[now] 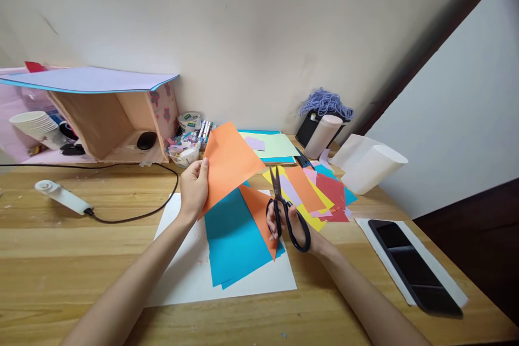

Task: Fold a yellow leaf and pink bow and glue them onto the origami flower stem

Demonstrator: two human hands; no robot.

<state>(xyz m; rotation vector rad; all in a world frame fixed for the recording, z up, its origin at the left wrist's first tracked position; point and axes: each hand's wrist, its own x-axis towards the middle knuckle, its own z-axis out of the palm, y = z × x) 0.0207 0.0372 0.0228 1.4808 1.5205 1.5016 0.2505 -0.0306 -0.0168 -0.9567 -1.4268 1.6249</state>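
My left hand (194, 186) pinches the left edge of an orange paper sheet (231, 162), which is raised and tilted. In my right hand (290, 221) are black-handled scissors (276, 186), blades pointing up and slightly parted, just right of the raised sheet and apart from it. Under the sheet lie blue papers (239, 238) and a narrow, pointed orange piece (261, 216), partly behind my right fingers. These rest on a large white sheet (178, 275).
Coloured scraps (310, 192) lie beyond my right hand. A phone (413, 267) sits at the right. A cabled white device (62, 197) is at the left. A cardboard box (109, 124), a marker container (184, 151), stacked papers (279, 146) and rolled paper (367, 165) stand behind.
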